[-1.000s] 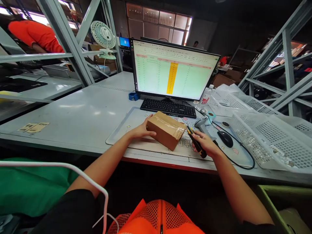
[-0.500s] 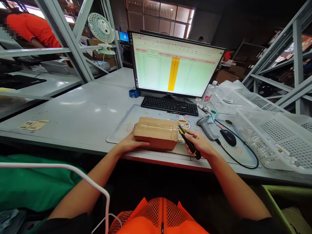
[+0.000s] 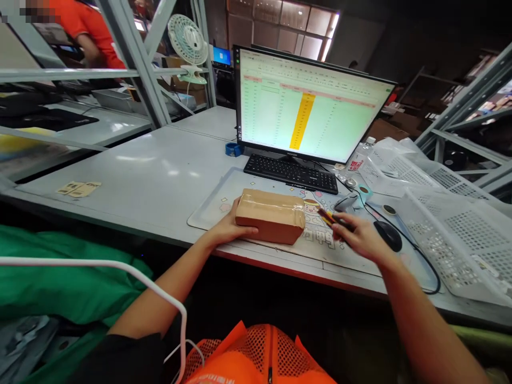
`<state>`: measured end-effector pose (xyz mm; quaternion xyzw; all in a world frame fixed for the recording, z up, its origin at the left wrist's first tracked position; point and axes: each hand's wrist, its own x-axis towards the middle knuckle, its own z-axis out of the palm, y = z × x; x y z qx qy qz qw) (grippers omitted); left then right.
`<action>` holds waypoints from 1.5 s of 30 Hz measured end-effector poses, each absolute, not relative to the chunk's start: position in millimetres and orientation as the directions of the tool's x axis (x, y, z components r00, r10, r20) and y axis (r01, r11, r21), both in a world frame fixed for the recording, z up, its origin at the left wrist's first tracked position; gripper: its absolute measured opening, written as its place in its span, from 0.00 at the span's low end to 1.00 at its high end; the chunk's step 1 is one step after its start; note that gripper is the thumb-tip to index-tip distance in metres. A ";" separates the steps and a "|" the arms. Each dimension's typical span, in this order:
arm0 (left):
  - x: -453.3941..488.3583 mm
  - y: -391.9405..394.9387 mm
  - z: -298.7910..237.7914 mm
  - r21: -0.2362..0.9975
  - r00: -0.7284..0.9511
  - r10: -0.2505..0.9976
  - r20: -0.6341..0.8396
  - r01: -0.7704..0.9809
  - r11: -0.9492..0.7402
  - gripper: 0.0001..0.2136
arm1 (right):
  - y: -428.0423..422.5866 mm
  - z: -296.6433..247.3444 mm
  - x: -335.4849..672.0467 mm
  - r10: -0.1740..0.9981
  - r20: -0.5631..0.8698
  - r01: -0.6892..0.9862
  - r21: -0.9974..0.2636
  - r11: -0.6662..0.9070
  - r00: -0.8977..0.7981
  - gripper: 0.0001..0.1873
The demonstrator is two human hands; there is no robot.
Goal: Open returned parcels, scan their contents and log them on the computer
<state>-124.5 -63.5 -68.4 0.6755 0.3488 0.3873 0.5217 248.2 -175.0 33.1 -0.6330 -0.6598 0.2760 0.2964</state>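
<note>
A brown cardboard box sealed with clear tape lies flat on a printed desk mat. My left hand grips its left end, fingers wrapped round the near edge. My right hand is to the right of the box and apart from it, closed on a black and yellow utility knife whose tip points toward the box. The hand is a little blurred.
A keyboard and a monitor stand behind the mat. A barcode scanner, a black mouse and white perforated baskets lie to the right. A fan and a person in orange are at far left.
The box was turned from slanted to lying square and flat on the mat. My right hand with the knife has drawn back to the right, away from the box's end.
</note>
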 end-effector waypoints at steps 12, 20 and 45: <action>-127.1 -63.0 -65.6 0.970 0.484 0.856 0.184 0.050 -0.237 0.50 | -83.3 107.7 55.8 0.843 -0.007 0.841 0.052 0.538 -0.538 0.11; -124.7 -66.9 -60.9 0.972 0.526 0.824 0.209 -0.017 -0.236 0.56 | -128.3 129.9 118.4 0.906 -0.254 0.865 0.296 0.406 -0.338 0.15; -85.2 -120.9 -28.8 0.211 0.432 0.506 0.746 0.568 -0.795 0.25 | -157.3 -40.7 253.6 0.987 0.105 0.977 0.158 -0.141 0.125 0.24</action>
